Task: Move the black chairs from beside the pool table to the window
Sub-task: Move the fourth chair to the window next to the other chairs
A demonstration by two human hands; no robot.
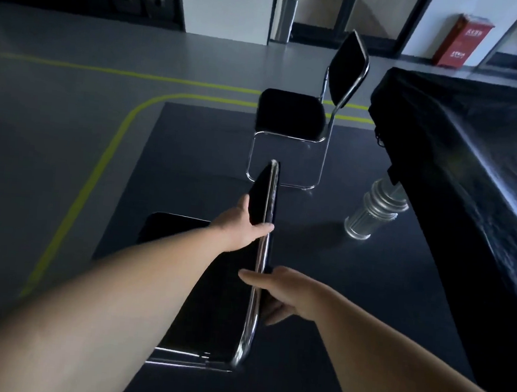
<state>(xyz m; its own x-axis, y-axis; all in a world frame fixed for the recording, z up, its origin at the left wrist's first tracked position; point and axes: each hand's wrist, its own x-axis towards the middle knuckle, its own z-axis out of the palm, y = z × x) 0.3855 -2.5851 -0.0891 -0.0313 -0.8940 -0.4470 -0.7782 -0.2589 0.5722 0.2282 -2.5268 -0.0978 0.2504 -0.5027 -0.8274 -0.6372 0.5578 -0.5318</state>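
Black padded chair with a chrome tube frame [212,300] stands closest, on a dark floor mat [338,264], with its backrest seen edge-on. The left hand [242,222] grips the backrest near its top, thumb wrapped over the chrome edge, other fingers hidden behind the pad. The right hand [280,293] grips lower down, thumb in front, fingers curled behind. A second black chrome-framed chair [291,115] stands beyond, just beside the black-draped pool table [472,135].
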